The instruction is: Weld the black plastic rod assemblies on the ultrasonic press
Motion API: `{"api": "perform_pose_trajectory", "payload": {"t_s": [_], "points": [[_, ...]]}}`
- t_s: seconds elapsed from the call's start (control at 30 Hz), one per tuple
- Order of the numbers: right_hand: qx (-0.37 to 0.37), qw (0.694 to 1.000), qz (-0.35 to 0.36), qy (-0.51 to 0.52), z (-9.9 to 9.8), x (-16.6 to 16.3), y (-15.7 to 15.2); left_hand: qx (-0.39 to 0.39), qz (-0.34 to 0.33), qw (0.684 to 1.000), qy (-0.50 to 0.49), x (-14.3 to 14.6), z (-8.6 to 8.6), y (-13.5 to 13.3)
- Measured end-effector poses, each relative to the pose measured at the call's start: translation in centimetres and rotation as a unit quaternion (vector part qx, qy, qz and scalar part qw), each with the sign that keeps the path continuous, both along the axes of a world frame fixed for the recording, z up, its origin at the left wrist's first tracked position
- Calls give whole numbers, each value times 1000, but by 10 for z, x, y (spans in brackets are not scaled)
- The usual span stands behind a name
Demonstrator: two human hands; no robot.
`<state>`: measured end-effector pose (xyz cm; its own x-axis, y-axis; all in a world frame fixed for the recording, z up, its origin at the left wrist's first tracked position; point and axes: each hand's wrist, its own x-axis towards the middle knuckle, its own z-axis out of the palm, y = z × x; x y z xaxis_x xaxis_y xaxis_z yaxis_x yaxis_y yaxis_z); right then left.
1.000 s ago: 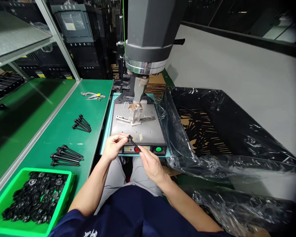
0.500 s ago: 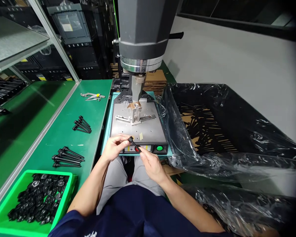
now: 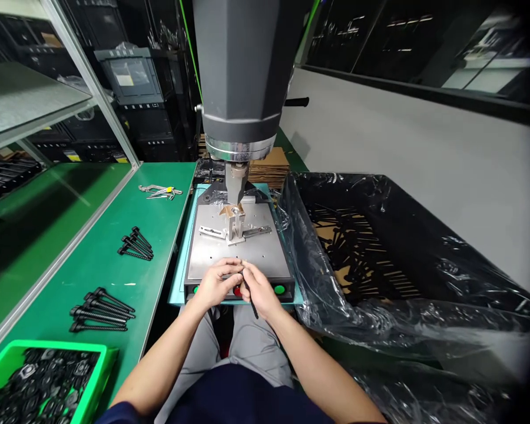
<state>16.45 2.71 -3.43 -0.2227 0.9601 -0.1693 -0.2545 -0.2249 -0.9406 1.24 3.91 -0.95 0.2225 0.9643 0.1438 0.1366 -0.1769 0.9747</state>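
Here, right hand (image 3: pixel 263 294) held black shaft (image 3: pixel 254 310) in fingers (image 3: pixel 252 274); left hand (image 3: pixel 215 286) adjoined, its fingers' grip hidden, before metal fixture (image 3: pixel 231 227).

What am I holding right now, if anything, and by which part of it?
A slim black part, held above its lower end, which sticks out below the right hand. Its upper end is hidden, so any grip by the left hand is unclear.

Left hand (image 3: pixel 218 287), right hand (image 3: pixel 260 290): centre, together; 1 black rod (image 3: pixel 254 308) in the right. Press (image 3: pixel 241 70): upper centre. Rods (image 3: pixel 102 307), 2 clusters: left. Green bin (image 3: pixel 98 371) of parts (image 3: pixel 44 380): lower left. Lined box (image 3: pixel 424 247): right.
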Motion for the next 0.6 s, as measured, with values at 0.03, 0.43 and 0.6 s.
{"api": "perform_pose_trajectory", "payload": {"t_s": [0.03, 0.43, 0.6], "points": [[4, 1000, -21, 2, 2, 0, 11, 0, 5, 1000, -8, 0, 0, 4], [288, 924, -169, -186, 33, -9, 167, -85, 200, 971, -105, -44, -14, 66], [307, 918, -153, -198, 18, -14, 181, -93, 194, 972, -97, -48, -27, 80]]}}
